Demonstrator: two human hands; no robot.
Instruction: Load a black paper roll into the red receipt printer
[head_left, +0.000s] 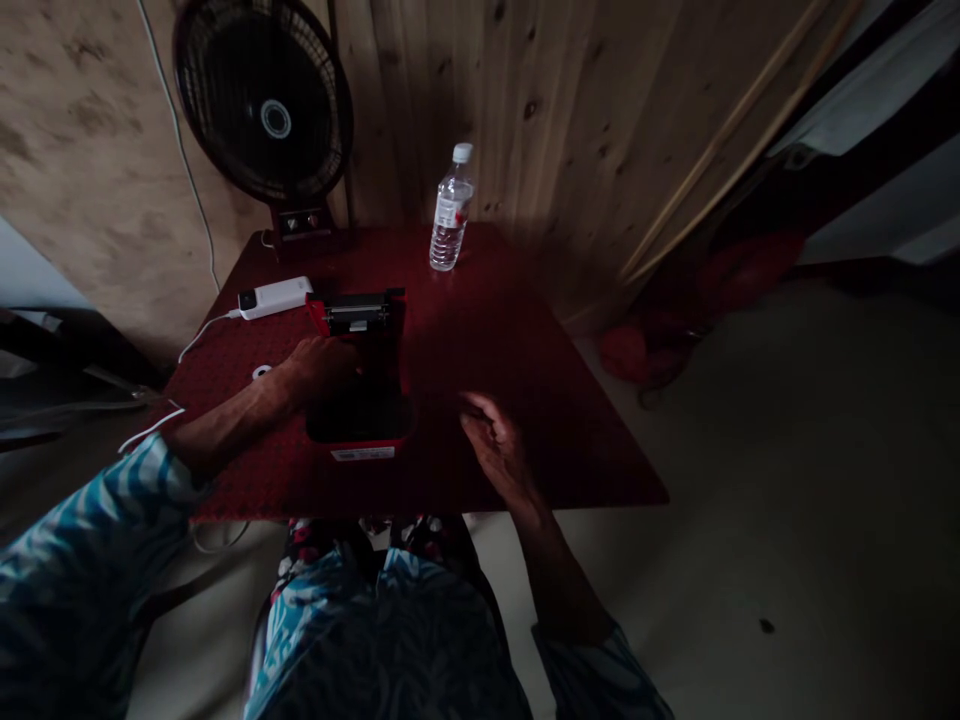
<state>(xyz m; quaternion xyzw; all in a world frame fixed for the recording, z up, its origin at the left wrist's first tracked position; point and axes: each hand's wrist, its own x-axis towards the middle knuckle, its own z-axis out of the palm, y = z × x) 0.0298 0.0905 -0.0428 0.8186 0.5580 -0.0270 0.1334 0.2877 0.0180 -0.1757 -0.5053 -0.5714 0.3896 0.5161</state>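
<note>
Black plastic with a red edge: a compact receipt-style printer [358, 415] stands near the middle of the bench [517, 340], its top mechanism exposed. It looks light and stiff, more a hollow shell than a heavy block. The raised top seems the fragile part, so the flat sides of the body look like the safer place to take hold. The left hand [322, 365] lies against the printer's left side with the fingers bunched; whether this grip is pressed on the casing or only resting there, I cannot tell. The right hand [491, 440] hangs over the bench to the right, apart from the printer, its grip loosely spread and holding nothing. A white power bank [275, 297] lies behind the left hand, and its white cable [202, 335] runs toward the bench's left edge. A small white disc [262, 372] sits just beside the left wrist. The bench top is dark red and finely dotted. A clear water bottle [451, 215] stands upright near the back, beside a black desk fan [262, 100] and a knotted plank wall [540, 100]. Red cloth [652, 340] lies on the pale floor [750, 500] to the right.
</note>
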